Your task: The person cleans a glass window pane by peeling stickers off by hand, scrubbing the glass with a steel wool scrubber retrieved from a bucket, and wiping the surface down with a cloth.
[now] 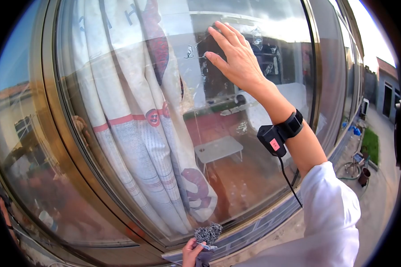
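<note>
My right hand (236, 58) is raised against the upper part of the window pane (258, 178), fingers apart and holding nothing. Whether the fingertips press on the glass I cannot tell. Whitish patches of residue (242, 127) mark the pane around and below it. A black strapped device (272, 140) with a cable sits on that forearm. Low in the view, my left hand (191, 253) grips a grey steel wool scrubber (208, 233) near the bottom of the frame. Beside the scrubber is a small pale scrap (206, 245), too small to name.
A bronze metal frame (71, 142) borders the pane on the left. Behind the glass hang a patterned curtain (142, 129) and a small white table (219, 149). On the right, a paved yard (387, 178) holds a strip of grass (370, 146) and a brown bucket (364, 176).
</note>
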The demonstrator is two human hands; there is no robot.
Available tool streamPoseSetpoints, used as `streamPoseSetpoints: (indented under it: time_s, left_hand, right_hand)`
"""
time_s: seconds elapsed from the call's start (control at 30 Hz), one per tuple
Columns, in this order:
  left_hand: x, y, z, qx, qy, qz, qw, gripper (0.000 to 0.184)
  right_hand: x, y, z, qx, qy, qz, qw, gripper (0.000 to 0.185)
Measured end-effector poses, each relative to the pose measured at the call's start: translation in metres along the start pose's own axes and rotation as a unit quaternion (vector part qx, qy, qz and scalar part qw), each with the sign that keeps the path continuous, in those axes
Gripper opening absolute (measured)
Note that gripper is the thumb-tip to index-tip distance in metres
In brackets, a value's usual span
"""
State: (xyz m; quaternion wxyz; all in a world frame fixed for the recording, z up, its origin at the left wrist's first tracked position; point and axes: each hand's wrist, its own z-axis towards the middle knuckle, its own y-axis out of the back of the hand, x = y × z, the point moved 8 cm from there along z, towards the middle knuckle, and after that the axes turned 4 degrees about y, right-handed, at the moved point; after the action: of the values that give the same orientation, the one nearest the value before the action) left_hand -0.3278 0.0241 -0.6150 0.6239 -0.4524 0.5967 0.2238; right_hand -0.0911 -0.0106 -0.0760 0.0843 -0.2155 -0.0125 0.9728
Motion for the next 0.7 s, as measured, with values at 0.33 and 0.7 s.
streamPoseSetpoints:
  time_s: [0.33,0.7]
  left_hand:
    - [-0.039,-0.038,-0.02,-0.076,-0.275,0.482,0.829,0.035]
    - [-0.028,-0.033,-0.01,-0.094,-0.261,0.468,0.839,0.034]
  right_hand:
    - [0.002,0.012,0.012,-0.012,-0.032,0.069,0.997,0.034]
    - [0.026,0.013,0.01,-0.044,0.004,0.053,0.998,0.027]
